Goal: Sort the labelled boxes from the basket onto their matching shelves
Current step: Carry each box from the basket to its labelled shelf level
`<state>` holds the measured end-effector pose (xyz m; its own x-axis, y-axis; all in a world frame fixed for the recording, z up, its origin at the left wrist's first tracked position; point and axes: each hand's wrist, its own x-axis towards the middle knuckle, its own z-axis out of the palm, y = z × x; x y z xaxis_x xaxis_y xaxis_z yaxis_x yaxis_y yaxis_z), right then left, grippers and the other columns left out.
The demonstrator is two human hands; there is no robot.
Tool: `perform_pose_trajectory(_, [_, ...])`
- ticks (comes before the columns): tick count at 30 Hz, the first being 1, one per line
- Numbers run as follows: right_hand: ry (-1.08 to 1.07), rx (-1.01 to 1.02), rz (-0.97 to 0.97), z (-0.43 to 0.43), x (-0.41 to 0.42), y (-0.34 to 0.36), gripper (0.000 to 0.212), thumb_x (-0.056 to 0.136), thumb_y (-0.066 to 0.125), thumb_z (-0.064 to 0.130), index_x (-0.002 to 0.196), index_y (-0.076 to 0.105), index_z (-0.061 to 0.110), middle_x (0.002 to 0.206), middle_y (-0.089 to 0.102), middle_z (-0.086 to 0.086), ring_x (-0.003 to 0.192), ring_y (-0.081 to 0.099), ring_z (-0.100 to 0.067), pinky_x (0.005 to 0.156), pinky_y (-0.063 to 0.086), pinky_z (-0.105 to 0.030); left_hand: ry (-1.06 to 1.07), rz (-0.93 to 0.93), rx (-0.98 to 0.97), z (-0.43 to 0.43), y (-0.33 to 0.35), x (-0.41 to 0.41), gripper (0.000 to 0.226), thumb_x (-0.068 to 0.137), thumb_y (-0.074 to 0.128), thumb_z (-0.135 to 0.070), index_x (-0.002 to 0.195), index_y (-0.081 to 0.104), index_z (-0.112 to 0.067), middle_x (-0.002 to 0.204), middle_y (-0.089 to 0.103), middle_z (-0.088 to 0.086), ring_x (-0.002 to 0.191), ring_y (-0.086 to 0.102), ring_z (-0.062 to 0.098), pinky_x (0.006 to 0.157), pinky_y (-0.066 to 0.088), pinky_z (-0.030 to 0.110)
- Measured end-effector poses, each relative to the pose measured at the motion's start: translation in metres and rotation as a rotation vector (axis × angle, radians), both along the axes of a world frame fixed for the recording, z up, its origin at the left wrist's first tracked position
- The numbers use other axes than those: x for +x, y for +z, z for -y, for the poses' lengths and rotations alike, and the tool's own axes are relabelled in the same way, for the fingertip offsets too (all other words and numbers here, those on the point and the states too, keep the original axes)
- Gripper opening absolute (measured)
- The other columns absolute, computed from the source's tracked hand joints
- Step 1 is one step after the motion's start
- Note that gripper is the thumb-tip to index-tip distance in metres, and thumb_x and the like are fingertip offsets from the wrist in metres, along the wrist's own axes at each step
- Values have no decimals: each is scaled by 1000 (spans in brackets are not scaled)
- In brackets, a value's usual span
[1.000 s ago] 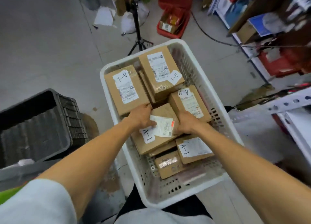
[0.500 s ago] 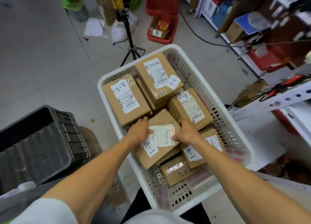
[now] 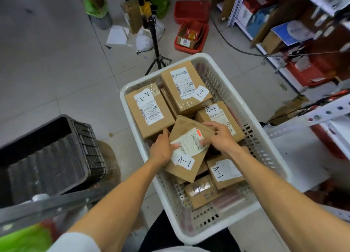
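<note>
Pick step, judged from the grip.
- Left hand (image 3: 161, 149) holds the left edge of a cardboard box (image 3: 189, 147), thumb laid on its shipping label. Right hand (image 3: 217, 136) has its fingers curled over the far right edge. Both hands pinch the same box.
- The box is marked A-1. It sits skewed on top of the others, inside the white basket (image 3: 198, 56).
- Next move, likely: lift it clear of its neighbours, then find the A-1 shelf. The shelf tags can't be read from here.
- Also in the basket: another A-1 box (image 3: 225, 172) near right, an A-2 box (image 3: 217, 115) just beyond the right hand, and two more A-1 boxes at the far end. Most of the sorting is not yet done.
- Black crate (image 3: 47, 157) to the left, on a grey tiled floor (image 3: 56, 62).
- Farther off: tripod (image 3: 155, 43), red bin (image 3: 191, 35), cluttered shelves (image 3: 284, 33) along the right.
</note>
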<state>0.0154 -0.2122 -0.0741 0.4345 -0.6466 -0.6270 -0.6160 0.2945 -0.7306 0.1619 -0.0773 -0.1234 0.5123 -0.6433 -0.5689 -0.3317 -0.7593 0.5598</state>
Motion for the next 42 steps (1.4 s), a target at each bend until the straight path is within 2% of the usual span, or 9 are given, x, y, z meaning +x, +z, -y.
perform_pose_trajectory(5, [-291, 134, 38, -15, 3, -21, 90, 63, 80, -12, 139, 37, 10, 123, 55, -7, 111, 55, -23, 90, 51, -36, 136, -116, 6, 7, -2, 1, 32, 89, 65, -24, 108, 40, -17, 111, 59, 4, 98, 61, 21, 83, 53, 38])
perform_pose_trajectory(9, [-465, 269, 123, -25, -1, -29, 46, 72, 67, -21, 115, 57, -6, 106, 66, -15, 101, 64, -28, 63, 53, -21, 198, -145, 29, -1, -5, -4, 27, 94, 58, -22, 108, 37, -16, 106, 56, 1, 92, 54, 17, 81, 47, 34])
perform_pose_trajectory(11, [-449, 280, 125, -30, -5, -35, 47, 75, 61, -23, 118, 60, -5, 109, 67, -18, 94, 64, -24, 58, 53, -17, 234, -134, 31, -4, -10, -7, 25, 95, 56, -22, 109, 36, -19, 113, 56, 2, 97, 53, 18, 89, 47, 38])
perform_pose_trajectory(16, [-372, 327, 152, -51, -11, -65, 102, 72, 62, -24, 149, 26, 32, 133, 57, -9, 120, 55, -25, 92, 53, -48, 162, -149, 42, -1, -14, -9, 45, 96, 52, -25, 137, 35, -24, 136, 52, 3, 122, 51, 26, 102, 42, 43])
perform_pose_trajectory(20, [-268, 265, 118, -68, -8, -78, 130, 67, 75, -16, 152, -5, 41, 142, 42, 6, 129, 43, -17, 106, 41, -48, 90, -252, 20, 1, -14, -3, 72, 93, 57, -22, 151, 16, -29, 143, 44, 8, 129, 45, 27, 108, 37, 45])
perform_pose_trajectory(23, [-264, 253, 133, -69, -5, -86, 136, 59, 82, -12, 152, -4, 38, 145, 44, 1, 131, 42, -19, 109, 39, -48, 41, -292, 27, 2, -15, -6, 87, 91, 62, -18, 153, 2, -26, 145, 42, 6, 132, 42, 26, 108, 37, 38])
perform_pose_trajectory(36, [-144, 151, 219, -23, -28, -7, 109, 62, 74, -20, 146, 30, 33, 130, 58, 3, 121, 53, -20, 96, 51, -47, 216, -302, -109, 11, 58, -27, 116, 66, 82, -11, 153, 8, -31, 143, 42, 3, 131, 42, 23, 110, 37, 44])
perform_pose_trajectory(40, [63, 42, 277, 13, -27, 55, 112, 66, 71, -20, 150, 21, 33, 130, 55, 6, 119, 51, -14, 65, 56, -19, 305, -314, -233, 25, 105, -42, 123, 62, 81, -14, 150, 0, -43, 145, 39, 5, 133, 38, 26, 111, 33, 51])
perform_pose_trajectory(42, [145, -43, 327, 25, -25, 84, 118, 65, 72, -19, 153, 12, 33, 135, 52, 6, 122, 49, -13, 65, 54, -17, 324, -268, -300, 32, 133, -47, 124, 58, 79, -18, 147, -2, -48, 147, 37, 4, 133, 37, 27, 110, 33, 53])
